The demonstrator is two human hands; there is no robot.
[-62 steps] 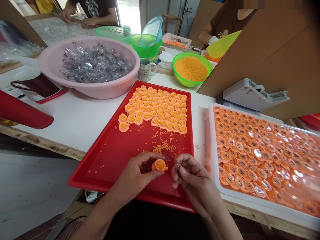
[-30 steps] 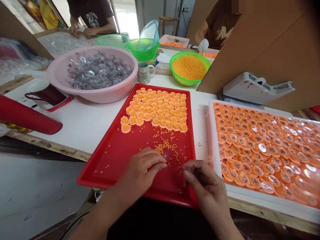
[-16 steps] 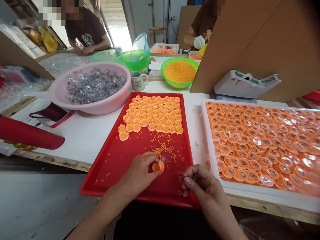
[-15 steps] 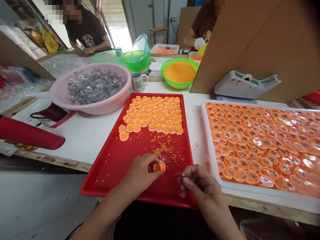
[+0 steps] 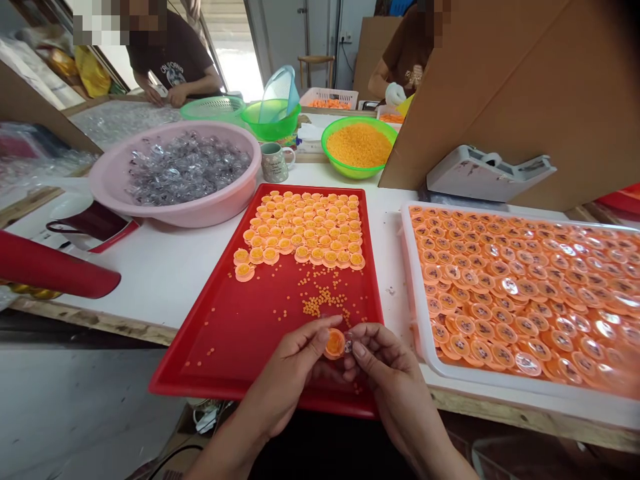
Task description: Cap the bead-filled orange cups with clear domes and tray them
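From the hands as clock centre, our left hand (image 5: 306,360) and right hand (image 5: 384,365) have just come together. The left's fingertips pinch one cup (image 5: 335,344); the right's pinch one clear piece (image 5: 349,345), so the two now meet side by side. We count one red tray (image 5: 240,333) beneath, its cups (image 5: 306,230) uncountable toward 11, one pink basin (image 5: 200,215) past 10, one white tray (image 5: 417,280) near 3.

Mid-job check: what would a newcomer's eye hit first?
Probably the red tray in the middle, its far half crowded with orange cups. Next, the white tray at right, full of orange pieces, and the pink basin at left, heaped with clear plastic. Over the red tray's near end, the left hand holds one cup.
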